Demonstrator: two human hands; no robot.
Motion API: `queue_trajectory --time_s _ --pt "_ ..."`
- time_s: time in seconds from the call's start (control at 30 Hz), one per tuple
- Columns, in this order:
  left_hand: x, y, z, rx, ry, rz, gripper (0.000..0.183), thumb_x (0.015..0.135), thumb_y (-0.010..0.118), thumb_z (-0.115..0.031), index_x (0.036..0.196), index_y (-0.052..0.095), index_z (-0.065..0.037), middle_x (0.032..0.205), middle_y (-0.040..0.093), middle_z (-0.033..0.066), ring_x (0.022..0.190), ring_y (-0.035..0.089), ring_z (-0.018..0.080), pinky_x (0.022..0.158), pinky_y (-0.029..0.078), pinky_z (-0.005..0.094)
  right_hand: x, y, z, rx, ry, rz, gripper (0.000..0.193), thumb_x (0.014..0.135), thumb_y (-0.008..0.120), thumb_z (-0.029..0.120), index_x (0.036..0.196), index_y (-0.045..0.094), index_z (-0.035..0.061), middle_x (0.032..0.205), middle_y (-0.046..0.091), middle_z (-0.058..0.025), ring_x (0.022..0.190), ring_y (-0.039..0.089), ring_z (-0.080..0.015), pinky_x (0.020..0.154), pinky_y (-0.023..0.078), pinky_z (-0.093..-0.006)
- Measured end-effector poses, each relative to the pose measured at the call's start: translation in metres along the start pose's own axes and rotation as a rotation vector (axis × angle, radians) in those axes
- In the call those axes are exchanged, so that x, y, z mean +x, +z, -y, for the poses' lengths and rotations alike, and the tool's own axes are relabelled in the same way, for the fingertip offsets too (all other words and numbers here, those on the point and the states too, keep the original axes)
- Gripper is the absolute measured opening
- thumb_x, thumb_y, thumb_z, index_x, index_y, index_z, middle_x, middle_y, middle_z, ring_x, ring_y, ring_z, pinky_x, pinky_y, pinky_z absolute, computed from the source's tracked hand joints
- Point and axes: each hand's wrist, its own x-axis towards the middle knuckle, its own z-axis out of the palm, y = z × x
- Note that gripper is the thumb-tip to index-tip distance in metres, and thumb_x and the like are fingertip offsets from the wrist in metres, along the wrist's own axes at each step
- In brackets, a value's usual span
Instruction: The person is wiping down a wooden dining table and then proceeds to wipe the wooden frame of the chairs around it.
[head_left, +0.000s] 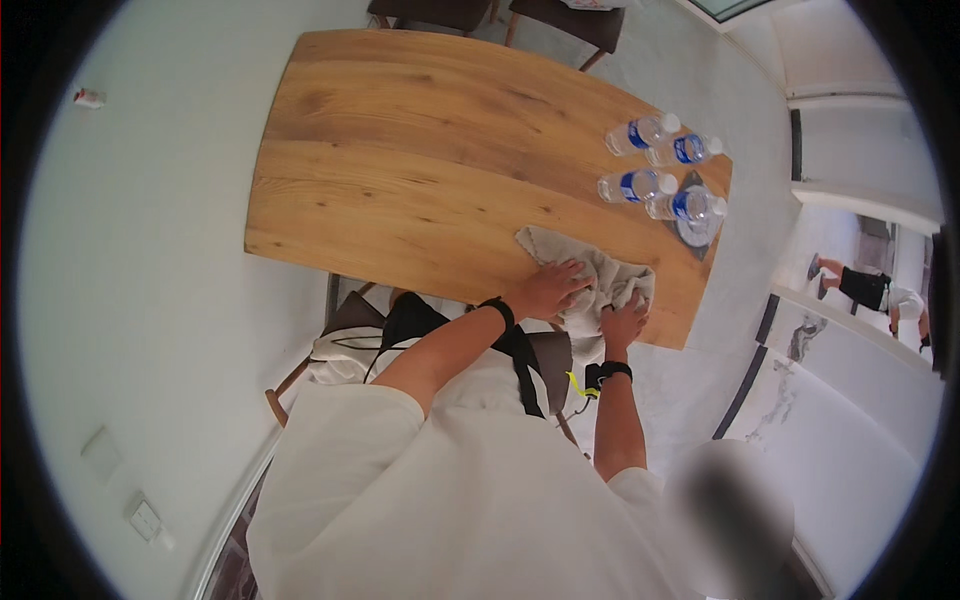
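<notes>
A grey-beige cloth [552, 246] lies crumpled on the near right part of the wooden table [420, 130], its lower end hanging over the near edge. My left hand [548, 290] presses on the cloth's left side, fingers bent into its folds. On the right side, my right hand [625, 322] grips the bunched fabric near the table edge. The palms and some fingertips are hidden. Beyond the cloth, several clear plastic bottles with white caps and blue labels, such as this bottle [638, 186], stand toward the table's right end.
A round grey dish [697, 232] sits partly behind the bottles. Dark-seated chairs [575, 22] stand at the far side, and another chair [350, 314] is tucked at the near edge. A white wall [150, 250] rises on the left. Far right, another person [880, 290] is visible.
</notes>
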Motion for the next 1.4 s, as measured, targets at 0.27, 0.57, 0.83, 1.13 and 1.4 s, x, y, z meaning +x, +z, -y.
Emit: queue_trajectory --time_s 0.27,0.57,0.83,1.13,1.4 --pt "-0.111 -0.089 0.037 0.223 -0.502 -0.247 0.071 0.087 0.055 -0.057 0.134 0.051 -0.004 0.154 0.022 0.0276 0.144 0.020 0.0422 0.109 0.019 0.0634 -0.073 0.046 0.152 -0.100 -0.690 0.037 0.109 0.069 0.072 0.056 0.148 0.024 0.0006 0.150 0.020 -0.0336 0.139 0.014 -0.0563 0.110 0.020 -0.0654" --pt "-0.326 -0.193 0.094 0.270 -1.171 -0.310 0.090 0.082 0.059 -0.064 0.136 0.045 0.006 0.149 0.010 0.0427 0.142 0.009 0.0541 0.110 0.016 0.0662 -0.212 0.058 0.382 0.009 -1.308 0.337 0.110 0.063 0.075 0.060 0.147 0.033 0.0022 0.152 0.022 -0.0295 0.140 0.017 -0.0537 0.111 0.020 -0.0625" --pt "-0.399 -0.230 0.144 0.107 -0.901 -0.633 0.089 0.087 0.067 -0.037 0.145 0.019 0.010 0.157 0.007 0.0286 0.146 0.008 0.0447 0.116 0.018 0.0556 -0.243 0.086 0.453 0.071 -1.347 0.329 0.107 0.059 0.083 0.042 0.148 0.032 0.0084 0.152 0.024 -0.0236 0.140 0.022 -0.0478 0.113 0.023 -0.0581" --pt "-0.344 -0.302 0.213 0.117 -0.801 -0.665 0.085 0.083 0.073 -0.023 0.146 0.023 0.005 0.154 0.012 0.0321 0.143 0.014 0.0476 0.115 0.020 0.0543 -0.181 0.088 0.498 0.273 -1.188 0.431 0.092 0.068 0.080 0.031 0.148 0.035 0.0178 0.154 0.024 -0.0147 0.145 0.018 -0.0396 0.115 0.023 -0.0523" --pt "-0.276 -0.383 0.307 0.139 -0.697 -0.696 0.093 0.082 0.074 -0.018 0.148 0.013 0.006 0.152 0.021 0.0325 0.142 0.018 0.0476 0.114 0.021 0.0512 -0.101 0.072 0.547 0.402 -1.139 0.297 0.092 0.068 0.080 0.022 0.148 0.035 0.0153 0.155 0.025 -0.0140 0.145 0.021 -0.0357 0.117 0.022 -0.0500"
